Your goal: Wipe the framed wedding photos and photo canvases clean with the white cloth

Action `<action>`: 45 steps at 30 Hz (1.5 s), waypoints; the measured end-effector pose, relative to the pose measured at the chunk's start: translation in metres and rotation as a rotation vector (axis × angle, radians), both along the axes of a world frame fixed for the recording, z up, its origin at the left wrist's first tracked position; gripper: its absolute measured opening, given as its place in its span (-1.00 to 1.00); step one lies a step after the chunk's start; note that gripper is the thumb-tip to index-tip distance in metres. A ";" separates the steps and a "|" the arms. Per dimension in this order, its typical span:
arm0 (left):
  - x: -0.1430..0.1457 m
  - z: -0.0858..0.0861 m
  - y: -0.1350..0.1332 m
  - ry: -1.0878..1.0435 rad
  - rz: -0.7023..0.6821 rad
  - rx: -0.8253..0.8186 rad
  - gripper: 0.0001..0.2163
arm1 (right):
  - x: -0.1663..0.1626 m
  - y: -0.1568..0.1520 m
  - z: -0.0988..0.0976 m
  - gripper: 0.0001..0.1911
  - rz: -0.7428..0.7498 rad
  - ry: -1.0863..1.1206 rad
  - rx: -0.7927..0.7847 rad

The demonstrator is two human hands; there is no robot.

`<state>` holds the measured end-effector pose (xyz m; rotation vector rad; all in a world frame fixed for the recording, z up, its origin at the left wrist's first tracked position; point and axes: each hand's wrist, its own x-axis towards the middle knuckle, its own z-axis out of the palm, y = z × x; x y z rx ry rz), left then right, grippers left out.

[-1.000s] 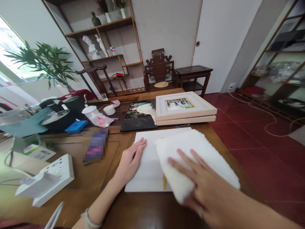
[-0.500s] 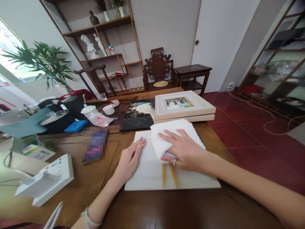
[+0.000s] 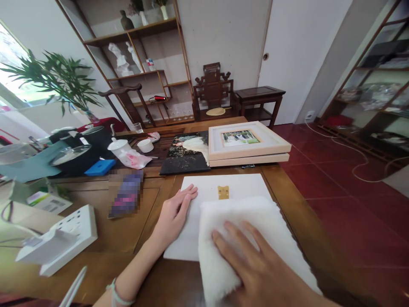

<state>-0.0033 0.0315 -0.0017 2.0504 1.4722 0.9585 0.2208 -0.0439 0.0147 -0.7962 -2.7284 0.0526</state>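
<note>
A white board (image 3: 191, 230) lies flat on the wooden table, with a gold metal piece (image 3: 223, 192) attached to its upper middle. The rest of the gold piece is hidden by a white cloth (image 3: 255, 209). My right hand (image 3: 246, 256) presses down on this fluffy cloth, fingers spread over it, at the near right part of the board; the thumb is not visible. The cloth hangs past the board's near edge. On the board's left edge rests my left hand (image 3: 174, 217), fingers stretched out and holding nothing.
Behind the board lie stacked light-wood picture frames (image 3: 249, 157) and a dark photo panel (image 3: 182, 164). A white power strip (image 3: 76, 234), a blue box (image 3: 100, 167), a white teapot (image 3: 119, 147) and a cup (image 3: 145, 146) stand to the left. The table's right edge drops to red floor tiles.
My right hand has pulled the cloth from the board's upper part toward me, uncovering the top of the gold piece and covering its lower prongs. The left hand has stayed in place.
</note>
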 end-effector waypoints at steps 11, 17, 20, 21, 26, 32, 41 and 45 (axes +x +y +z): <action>0.001 -0.006 0.001 0.053 -0.008 0.058 -0.77 | 0.008 0.097 0.016 -0.72 -0.111 0.011 -0.184; 0.001 -0.008 0.001 0.049 0.005 0.066 -0.75 | -0.005 0.054 0.016 -0.74 0.011 -0.016 -0.182; 0.001 -0.008 0.001 0.053 -0.011 0.071 -0.75 | -0.010 0.018 0.009 -0.67 0.081 -0.005 -0.089; 0.000 -0.007 0.002 0.052 -0.016 0.074 -0.75 | -0.010 0.011 0.007 -0.65 0.085 0.005 -0.064; 0.000 -0.007 0.002 0.058 -0.015 0.073 -0.75 | -0.004 0.030 0.013 -0.73 0.043 0.019 -0.226; 0.001 -0.008 0.002 0.030 -0.008 0.062 -0.75 | -0.003 0.102 0.022 -0.75 -0.055 0.035 -0.238; 0.001 -0.006 0.001 0.034 0.001 0.068 -0.76 | -0.011 0.041 0.020 -0.83 -0.005 0.065 -0.292; 0.000 -0.006 0.002 0.032 -0.019 0.077 -0.74 | -0.015 0.012 0.018 -0.78 0.119 -0.016 -0.286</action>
